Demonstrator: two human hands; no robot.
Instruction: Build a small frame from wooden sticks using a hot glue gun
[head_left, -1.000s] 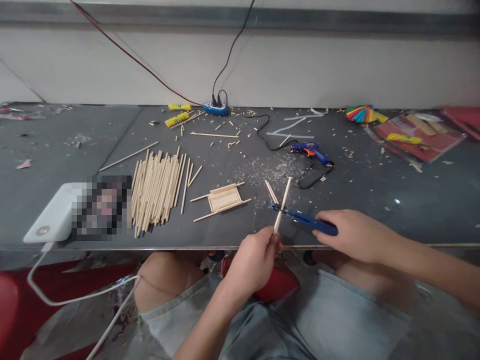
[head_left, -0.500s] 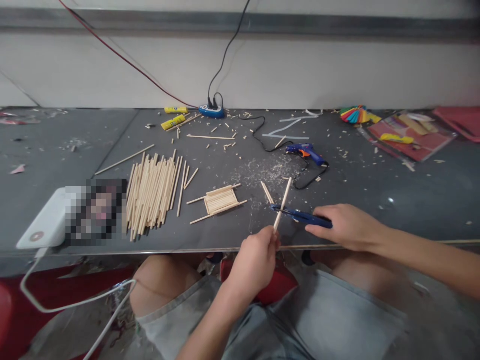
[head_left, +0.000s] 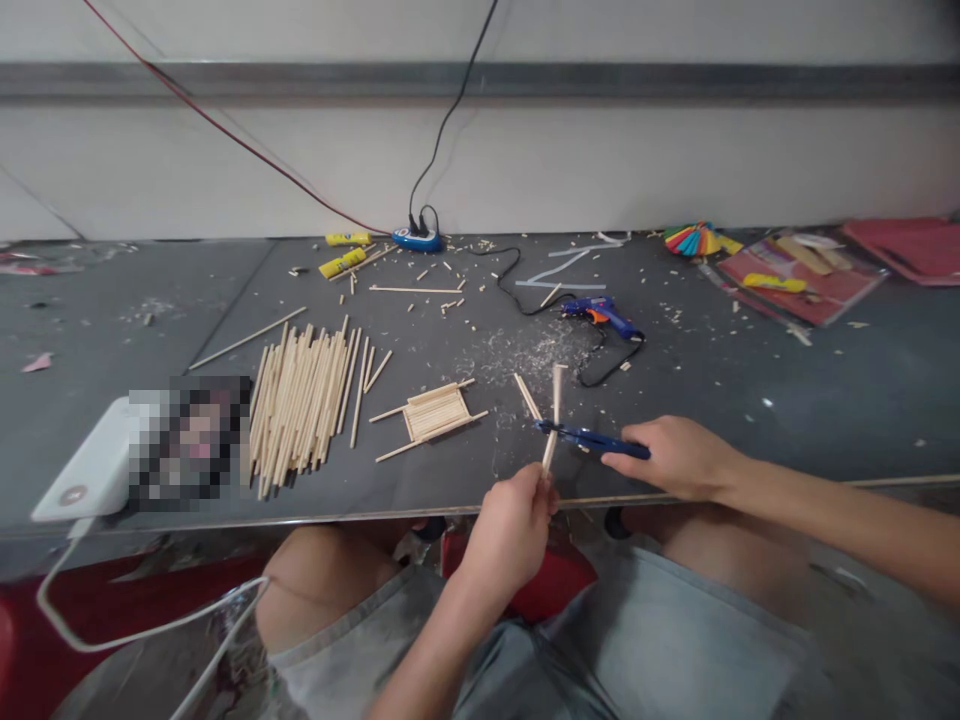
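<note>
My left hand [head_left: 511,525] is closed round the lower end of a thin wooden stick [head_left: 550,456] at the table's front edge. My right hand [head_left: 679,458] grips a pair of blue-handled pliers [head_left: 604,443], whose jaws are across the stick just above my left fingers. Beyond the jaws the stick's upper part is smeared by motion. Two short sticks [head_left: 527,396] lie just left of the jaws. Farther left is a small flat frame of sticks [head_left: 436,413] with longer side pieces jutting out, and a big pile of wooden sticks [head_left: 304,405].
A blue glue gun [head_left: 604,314] and its black cord lie behind my hands, near white scraps. Glue tubes [head_left: 343,263] and a blue power socket [head_left: 417,240] are by the wall. At left sits a white power bank [head_left: 90,460]; at right, a red packet [head_left: 806,285].
The stick's upper part has swung left, from slanting right to nearly upright. Both hands and the pliers stay together at the stick. The view has tilted up slightly.
</note>
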